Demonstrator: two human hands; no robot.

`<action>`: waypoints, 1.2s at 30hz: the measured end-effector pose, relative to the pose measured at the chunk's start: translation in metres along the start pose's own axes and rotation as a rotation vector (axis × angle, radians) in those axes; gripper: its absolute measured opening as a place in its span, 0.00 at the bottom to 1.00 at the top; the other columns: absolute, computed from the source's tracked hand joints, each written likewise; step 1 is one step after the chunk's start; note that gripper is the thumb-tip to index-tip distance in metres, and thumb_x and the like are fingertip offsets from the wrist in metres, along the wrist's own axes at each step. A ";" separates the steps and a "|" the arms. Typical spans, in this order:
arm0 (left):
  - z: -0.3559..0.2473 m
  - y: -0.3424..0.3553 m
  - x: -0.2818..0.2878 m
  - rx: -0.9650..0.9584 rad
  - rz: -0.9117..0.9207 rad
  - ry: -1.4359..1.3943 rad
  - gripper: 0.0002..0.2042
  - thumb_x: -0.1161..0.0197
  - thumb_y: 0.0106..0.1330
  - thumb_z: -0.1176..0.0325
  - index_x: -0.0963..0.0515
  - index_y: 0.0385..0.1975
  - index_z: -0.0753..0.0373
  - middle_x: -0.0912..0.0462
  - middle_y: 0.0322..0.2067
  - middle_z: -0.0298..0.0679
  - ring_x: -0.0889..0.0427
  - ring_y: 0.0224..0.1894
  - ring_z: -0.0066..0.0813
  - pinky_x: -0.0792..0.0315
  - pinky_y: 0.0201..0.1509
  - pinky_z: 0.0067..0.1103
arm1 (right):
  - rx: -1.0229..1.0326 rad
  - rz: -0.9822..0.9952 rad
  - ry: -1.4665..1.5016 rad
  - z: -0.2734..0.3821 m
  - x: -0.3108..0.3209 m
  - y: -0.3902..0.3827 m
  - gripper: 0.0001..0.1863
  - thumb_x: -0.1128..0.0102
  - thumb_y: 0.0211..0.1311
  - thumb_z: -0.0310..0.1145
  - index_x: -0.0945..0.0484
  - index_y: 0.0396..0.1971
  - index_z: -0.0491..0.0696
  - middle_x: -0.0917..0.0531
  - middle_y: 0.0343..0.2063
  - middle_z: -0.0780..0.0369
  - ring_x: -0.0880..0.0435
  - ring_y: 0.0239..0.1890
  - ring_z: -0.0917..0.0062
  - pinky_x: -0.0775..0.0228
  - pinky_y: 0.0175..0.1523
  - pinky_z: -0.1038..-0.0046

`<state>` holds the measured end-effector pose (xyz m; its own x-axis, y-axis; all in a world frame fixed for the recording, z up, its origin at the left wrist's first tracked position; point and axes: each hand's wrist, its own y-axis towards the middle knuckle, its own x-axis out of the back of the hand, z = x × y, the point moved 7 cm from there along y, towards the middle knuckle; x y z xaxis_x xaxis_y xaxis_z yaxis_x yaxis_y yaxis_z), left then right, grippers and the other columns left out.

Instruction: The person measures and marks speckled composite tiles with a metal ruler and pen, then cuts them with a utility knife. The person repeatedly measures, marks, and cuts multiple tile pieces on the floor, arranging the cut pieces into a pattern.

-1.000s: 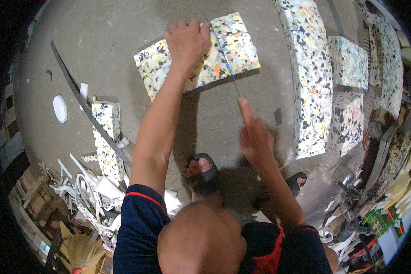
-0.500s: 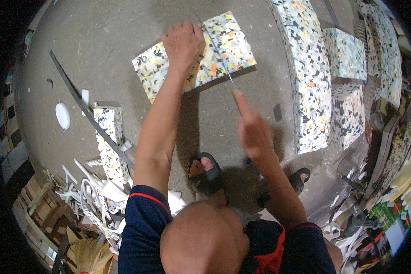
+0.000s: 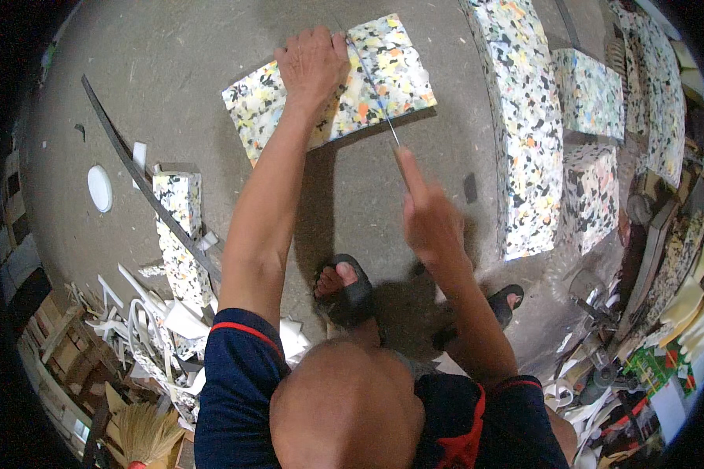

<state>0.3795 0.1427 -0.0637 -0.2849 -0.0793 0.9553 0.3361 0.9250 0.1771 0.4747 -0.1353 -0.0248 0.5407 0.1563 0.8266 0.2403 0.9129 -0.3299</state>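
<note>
A slab of speckled foam (image 3: 399,66), white with black, yellow and orange flecks, lies slantwise on the floor ahead of me. My left hand (image 3: 313,66) presses on its top, the fingers bent over the far edge. In my right hand (image 3: 432,223) is a knife (image 3: 393,133) with a long thin blade, its handle mostly hidden by my fingers. The index finger stretches forward along the handle. From the slab's near edge the blade runs across it, just right of my left hand; how deep it sits, I cannot tell.
On the right stand a long speckled foam block (image 3: 528,141) and smaller foam blocks (image 3: 590,90). At left are a narrow foam piece (image 3: 178,203), a dark strip (image 3: 125,148) and a white disc (image 3: 99,188). White scraps (image 3: 145,324) pile up lower left, near a straw broom (image 3: 145,430).
My right hand and the knife have shifted slightly; the blade still crosses the foam slab. My left hand stays on the slab. The whole view has moved a little.
</note>
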 end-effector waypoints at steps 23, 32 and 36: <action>0.000 0.001 0.001 -0.026 0.011 -0.032 0.21 0.49 0.72 0.52 0.17 0.35 0.64 0.14 0.37 0.53 0.17 0.44 0.55 0.33 0.51 0.47 | -0.103 0.079 0.143 -0.029 -0.026 -0.043 0.42 0.45 0.66 0.28 0.48 0.77 0.66 0.21 0.35 0.49 0.16 0.33 0.46 0.22 0.38 0.50; 0.001 0.005 0.003 0.033 0.084 -0.057 0.22 0.49 0.72 0.51 0.17 0.34 0.64 0.14 0.38 0.53 0.17 0.45 0.56 0.33 0.52 0.49 | -0.003 -0.038 0.044 -0.010 -0.022 0.003 0.43 0.43 0.64 0.27 0.49 0.77 0.63 0.21 0.32 0.50 0.14 0.31 0.50 0.19 0.35 0.51; -0.001 0.006 0.007 0.006 0.033 -0.034 0.21 0.47 0.72 0.52 0.17 0.34 0.65 0.14 0.36 0.53 0.17 0.42 0.55 0.34 0.52 0.48 | -0.049 0.037 -0.018 -0.027 -0.036 -0.023 0.42 0.43 0.65 0.28 0.48 0.77 0.66 0.21 0.32 0.52 0.15 0.29 0.52 0.19 0.34 0.53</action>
<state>0.3799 0.1473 -0.0556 -0.3041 -0.0359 0.9520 0.3401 0.9293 0.1437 0.4720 -0.1718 -0.0594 0.5356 0.1967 0.8213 0.2600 0.8869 -0.3819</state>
